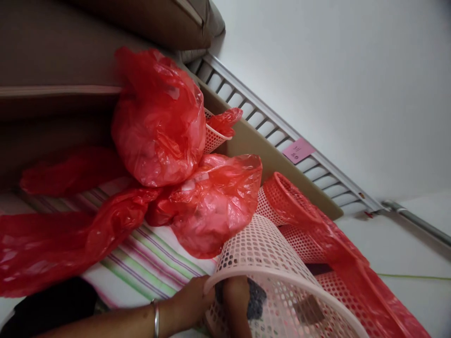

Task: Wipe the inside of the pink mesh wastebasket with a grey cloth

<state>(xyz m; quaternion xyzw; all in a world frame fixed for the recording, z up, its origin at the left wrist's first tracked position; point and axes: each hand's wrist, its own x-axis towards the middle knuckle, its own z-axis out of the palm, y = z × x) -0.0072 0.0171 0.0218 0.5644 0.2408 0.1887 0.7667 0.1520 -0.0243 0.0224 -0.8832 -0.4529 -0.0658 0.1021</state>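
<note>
A pale pink perforated plastic basket [268,263] lies on its side at the bottom centre. My left hand [192,300], with a metal bangle on the wrist, is closed on the basket's rim. My right hand [235,305] reaches into the basket's mouth beside a dark grey lump [256,298]. Its fingers are hidden behind the mesh, so I cannot see whether they hold the lump.
Bulging red plastic bags [158,122] and flat ones [52,249] lie on a striped cloth [151,263]. More pink baskets [282,197] lined with red bags lie at the right. Behind are a beige board [268,155], a white slatted rail with a pink note [298,150], and brown cushions [52,51].
</note>
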